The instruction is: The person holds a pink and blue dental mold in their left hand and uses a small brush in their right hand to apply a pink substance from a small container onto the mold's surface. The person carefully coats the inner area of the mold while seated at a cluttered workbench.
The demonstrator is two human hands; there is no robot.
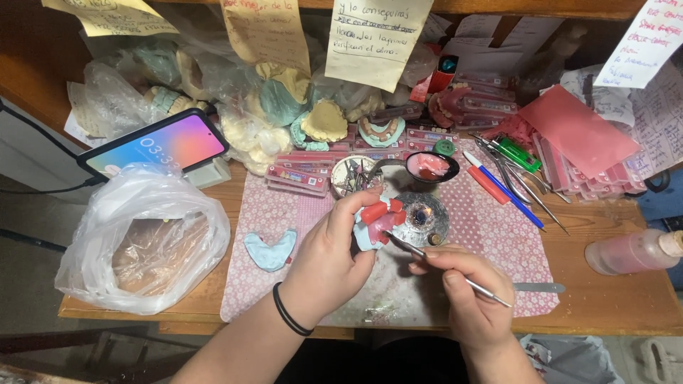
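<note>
My left hand (329,256) grips a pale blue dental cast with a pink and red wax rim (377,219) above the pink patterned mat (498,235). My right hand (466,295) holds a thin metal wax tool (455,274) like a pen, its tip touching the wax on the cast. Just behind the cast sits a small round burner (425,217). A black ladle-like spoon with melted pink wax (431,166) rests behind that.
A second blue cast (270,250) lies on the mat at left, beside a crumpled plastic bag (142,238). A phone (153,146) leans at back left. Pink wax sheets (580,135), pens and metal tools (512,181) lie at right, a bottle (629,251) at far right.
</note>
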